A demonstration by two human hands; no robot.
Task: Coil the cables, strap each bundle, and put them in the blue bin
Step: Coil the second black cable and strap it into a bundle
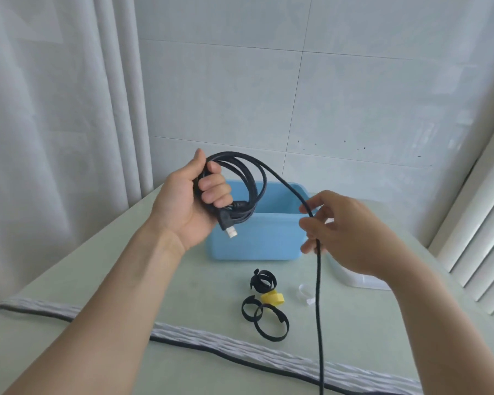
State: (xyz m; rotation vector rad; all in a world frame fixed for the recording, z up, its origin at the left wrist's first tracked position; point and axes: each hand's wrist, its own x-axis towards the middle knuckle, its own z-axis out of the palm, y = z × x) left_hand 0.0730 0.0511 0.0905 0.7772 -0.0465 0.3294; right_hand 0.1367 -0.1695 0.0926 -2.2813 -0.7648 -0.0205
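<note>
Pale green table (103,283) spread across the lower view, with a grey woven strip (240,344) along its near edge; on it, toward the back, blue bin (257,238), seemingly with nothing inside as far as its visible interior shows; raised in front of the bin, black cable (257,178), partly wound into several loops, its plug end dangling below the coil, the unwound tail running down past the table's near edge and out of view; left hand (188,201) clenched around the gathered loops; right hand (345,232) pinching the free run between thumb and fingertips, feeding the next turn; on the table in front of the bin, black straps (264,316), another rolled black strap (263,279), yellow strap (273,298), white strap (305,293), none yet used; judged early: coiling underway, strapping and binning all left.
</note>
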